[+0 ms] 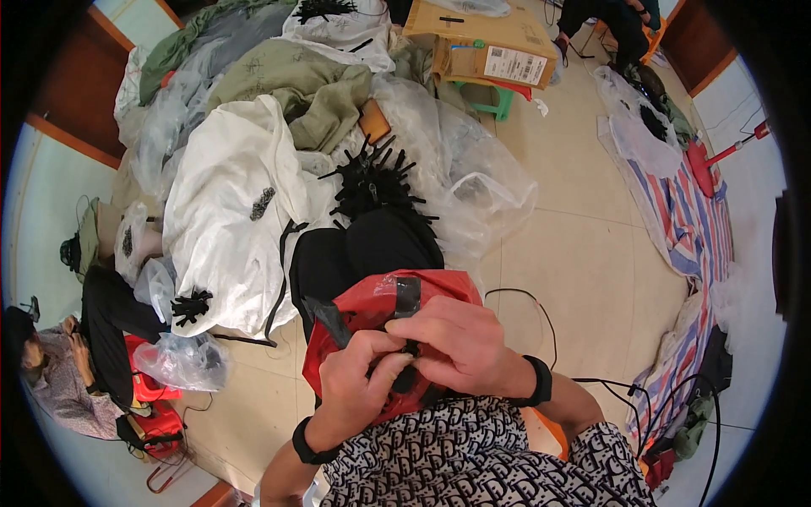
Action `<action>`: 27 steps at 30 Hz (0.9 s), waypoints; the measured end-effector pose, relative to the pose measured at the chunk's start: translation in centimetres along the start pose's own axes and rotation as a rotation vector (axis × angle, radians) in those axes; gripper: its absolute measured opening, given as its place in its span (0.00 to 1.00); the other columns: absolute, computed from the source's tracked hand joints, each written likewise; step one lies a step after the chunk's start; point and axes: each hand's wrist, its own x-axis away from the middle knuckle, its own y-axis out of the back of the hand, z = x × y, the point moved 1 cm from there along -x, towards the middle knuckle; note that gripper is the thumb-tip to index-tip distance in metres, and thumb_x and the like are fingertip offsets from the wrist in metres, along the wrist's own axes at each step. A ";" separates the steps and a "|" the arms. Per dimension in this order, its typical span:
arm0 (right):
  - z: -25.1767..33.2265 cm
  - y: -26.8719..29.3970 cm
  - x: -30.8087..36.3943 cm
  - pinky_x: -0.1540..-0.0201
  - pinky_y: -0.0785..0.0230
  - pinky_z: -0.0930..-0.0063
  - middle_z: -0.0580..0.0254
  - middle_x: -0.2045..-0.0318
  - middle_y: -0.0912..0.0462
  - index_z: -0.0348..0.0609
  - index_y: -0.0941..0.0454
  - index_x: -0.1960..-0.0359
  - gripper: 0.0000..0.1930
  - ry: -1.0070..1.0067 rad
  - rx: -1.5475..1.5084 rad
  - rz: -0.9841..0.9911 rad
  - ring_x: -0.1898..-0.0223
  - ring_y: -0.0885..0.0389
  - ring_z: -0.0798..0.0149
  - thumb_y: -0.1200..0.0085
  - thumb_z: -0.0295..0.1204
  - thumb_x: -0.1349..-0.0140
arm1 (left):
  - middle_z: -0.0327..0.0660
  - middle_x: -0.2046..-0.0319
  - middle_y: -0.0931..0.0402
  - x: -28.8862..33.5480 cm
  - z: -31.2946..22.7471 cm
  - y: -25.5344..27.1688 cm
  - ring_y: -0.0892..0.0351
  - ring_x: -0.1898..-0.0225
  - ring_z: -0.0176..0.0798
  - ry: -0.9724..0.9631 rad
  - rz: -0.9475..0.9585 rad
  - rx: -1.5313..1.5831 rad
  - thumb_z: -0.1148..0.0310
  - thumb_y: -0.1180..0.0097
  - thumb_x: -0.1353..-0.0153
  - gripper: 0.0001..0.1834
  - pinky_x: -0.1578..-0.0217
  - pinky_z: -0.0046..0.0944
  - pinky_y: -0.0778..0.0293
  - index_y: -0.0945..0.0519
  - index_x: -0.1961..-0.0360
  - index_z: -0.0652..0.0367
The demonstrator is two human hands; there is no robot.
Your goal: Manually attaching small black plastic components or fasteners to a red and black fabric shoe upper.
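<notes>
In my lap lies a red plastic bag [456, 286] with black patches, resting over my black trousers [394, 241]. My left hand [351, 380] and my right hand [460, 345] meet above it, thumbs and fingertips pinched together. Between them shows a small dark piece [410, 347], mostly covered by the fingers, so its kind is hard to tell. Just beyond my knees sits a spiky heap of short black strips [376, 182] on clear plastic. A white cloth [228, 194] spreads to the left, with a small dark beaded bunch [263, 204] on it.
Olive cloth [287, 84] and plastic bags pile up ahead. A cardboard box [481, 42] rests on a green stool [494, 101]. A seated person [68, 372] is at the left, another person [604, 29] at the far right. A striped sheet [688, 228] lines the right side; black cables [667, 397] trail nearby.
</notes>
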 end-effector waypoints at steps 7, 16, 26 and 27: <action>0.3 0.5 -0.5 0.77 0.34 0.76 0.61 0.76 0.25 0.39 0.26 0.60 0.24 -0.060 -0.095 -0.093 0.78 0.26 0.63 0.48 0.16 0.66 | 0.41 0.75 0.23 0.1 -0.2 -0.2 0.22 0.75 0.32 -0.029 -0.062 0.160 0.77 0.42 0.51 0.10 0.76 0.27 0.28 0.28 0.67 0.62; 0.0 0.9 -0.4 0.77 0.34 0.81 0.64 0.76 0.25 0.40 0.26 0.61 0.20 -0.235 -0.203 -0.022 0.78 0.26 0.71 0.45 0.18 0.63 | 0.40 0.75 0.23 0.3 0.1 -0.3 0.22 0.76 0.32 -0.009 -0.066 0.116 0.78 0.42 0.51 0.11 0.76 0.27 0.28 0.29 0.67 0.61; -0.6 0.8 0.2 0.79 0.39 0.86 0.66 0.77 0.26 0.37 0.23 0.71 0.13 -0.450 -0.491 0.029 0.79 0.28 0.75 0.42 0.18 0.64 | 0.41 0.75 0.24 0.1 0.1 -0.1 0.22 0.74 0.29 0.077 0.003 0.223 0.80 0.44 0.50 0.10 0.73 0.26 0.27 0.29 0.66 0.64; -0.7 0.8 0.2 0.79 0.39 0.86 0.66 0.77 0.26 0.37 0.23 0.71 0.13 -0.453 -0.492 0.028 0.79 0.28 0.75 0.42 0.18 0.64 | 0.41 0.74 0.24 0.1 0.1 -0.1 0.23 0.73 0.28 0.094 0.017 0.228 0.80 0.45 0.50 0.10 0.72 0.26 0.27 0.29 0.66 0.64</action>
